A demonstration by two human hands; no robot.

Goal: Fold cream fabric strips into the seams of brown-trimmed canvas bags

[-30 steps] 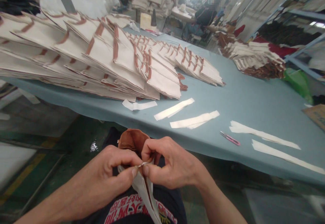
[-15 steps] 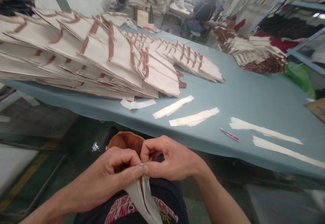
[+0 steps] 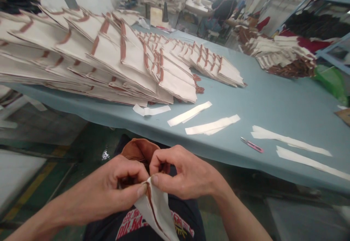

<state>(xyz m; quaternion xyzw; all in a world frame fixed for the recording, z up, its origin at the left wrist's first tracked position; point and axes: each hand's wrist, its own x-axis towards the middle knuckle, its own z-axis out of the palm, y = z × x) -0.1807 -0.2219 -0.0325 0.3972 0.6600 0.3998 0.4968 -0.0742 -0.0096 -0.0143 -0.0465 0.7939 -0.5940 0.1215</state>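
Note:
My left hand (image 3: 115,186) and my right hand (image 3: 186,173) meet over my lap, below the table's near edge. Both pinch the top edge of a cream cloth bag piece (image 3: 160,212) with a brown trim; their thumbs and forefingers press together on it. The cream cloth hangs down between my wrists. Brown fabric (image 3: 139,150) bunches up behind my knuckles. Earlier a small metal ring showed at the pinch; it is hidden now.
A blue-covered table (image 3: 273,98) carries fanned stacks of cream bags with brown straps (image 3: 109,58), loose cream strips (image 3: 212,125) and a small pink cutter (image 3: 252,144). Another heap (image 3: 284,55) lies at the far right. A person sits at the far end.
My fingers have worked along the cloth's edge and the metal ring seen between my thumbs no longer shows. The view has shifted slightly.

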